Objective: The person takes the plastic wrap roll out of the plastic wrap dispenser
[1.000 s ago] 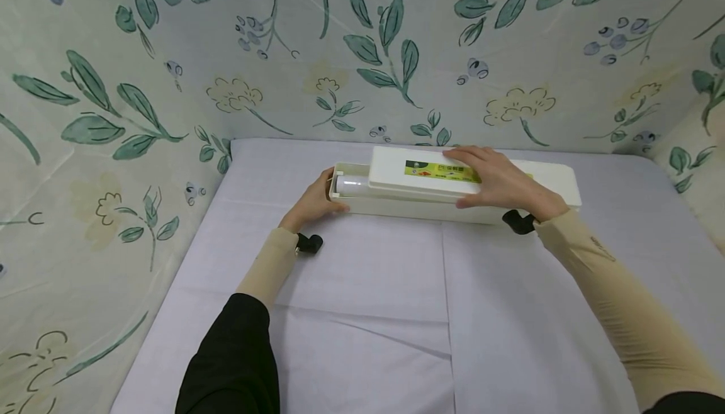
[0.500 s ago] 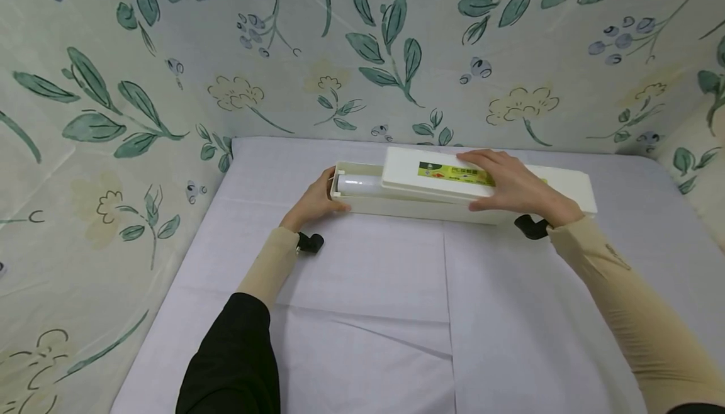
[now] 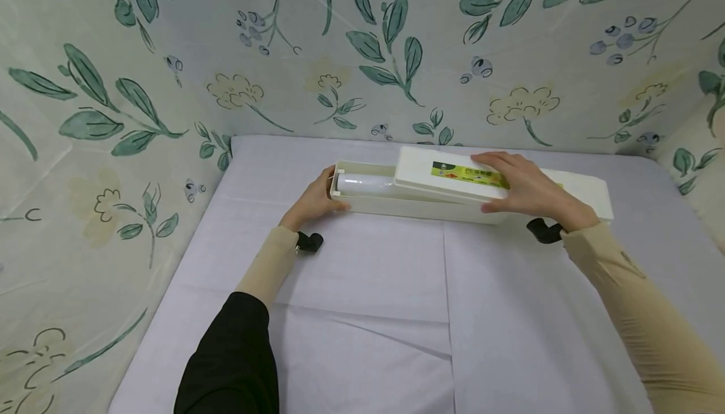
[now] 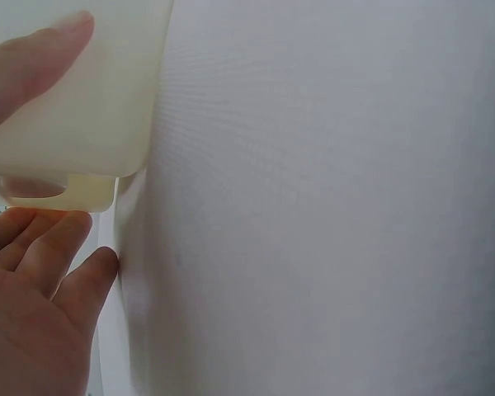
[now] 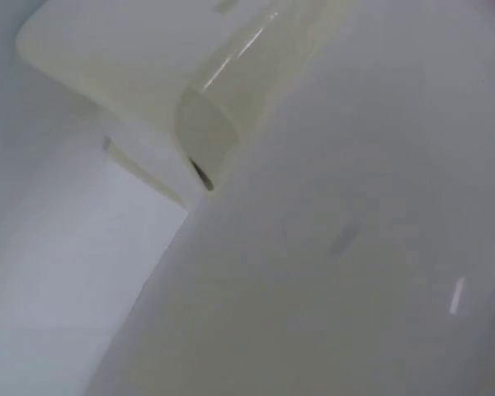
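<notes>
A long white cling film box (image 3: 391, 206) lies crosswise near the back of the table. Its left end is uncovered, showing a pale roll (image 3: 365, 183) of film inside. My left hand (image 3: 310, 203) grips that end, thumb on the front wall; in the left wrist view, the fingers (image 4: 54, 247) bend at the box's end (image 4: 91, 107). The white lid (image 3: 416, 172), with a yellow-green label (image 3: 455, 173), sits askew and juts past the box's right end. Across it, my right hand (image 3: 527, 189) holds the lid between thumb and fingers. White plastic fills much of the right wrist view.
A creased white cloth (image 3: 362, 288) covers the table. Floral fabric (image 3: 317, 43) hangs behind and at both sides, close to the table's back edge (image 3: 272, 139). Dark wrist camera mounts (image 3: 309, 242) sit by both wrists.
My right hand has slid the lid to the right, uncovering more of the roll and lengthening the lid's overhang. My left hand has stayed on the box's left end.
</notes>
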Demonstrator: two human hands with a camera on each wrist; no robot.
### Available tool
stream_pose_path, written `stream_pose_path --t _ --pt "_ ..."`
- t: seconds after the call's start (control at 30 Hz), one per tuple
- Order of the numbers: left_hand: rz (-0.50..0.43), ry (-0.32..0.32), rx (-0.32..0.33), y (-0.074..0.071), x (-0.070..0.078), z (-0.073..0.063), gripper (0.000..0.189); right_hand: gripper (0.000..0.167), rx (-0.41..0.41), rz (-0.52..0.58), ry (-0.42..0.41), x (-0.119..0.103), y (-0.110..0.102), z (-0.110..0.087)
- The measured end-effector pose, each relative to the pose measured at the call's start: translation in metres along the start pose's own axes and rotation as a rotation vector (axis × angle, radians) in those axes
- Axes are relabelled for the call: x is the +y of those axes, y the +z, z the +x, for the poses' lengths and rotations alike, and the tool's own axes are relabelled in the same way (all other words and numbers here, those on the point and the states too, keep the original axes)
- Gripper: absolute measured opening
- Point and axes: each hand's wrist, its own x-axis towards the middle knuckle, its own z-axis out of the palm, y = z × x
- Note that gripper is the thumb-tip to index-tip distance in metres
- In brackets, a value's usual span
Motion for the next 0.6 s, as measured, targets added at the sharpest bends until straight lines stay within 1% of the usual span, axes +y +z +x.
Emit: stream_pose_path --t 0.17,0.27,0.6 --pt "0.003 -0.005 0.006 0.001 0.000 0.001 0.101 0.096 0.004 0.012 0.009 0.006 -0.001 -0.006" --pt "0.008 -0.004 0.009 0.001 -0.001 0.002 0.101 0.096 -0.004 0.022 0.031 0.008 -0.003 -0.009" --pt "0.003 0.006 0.004 0.000 0.001 -0.001 0.101 0.099 0.002 0.032 0.073 0.014 -0.010 -0.025"
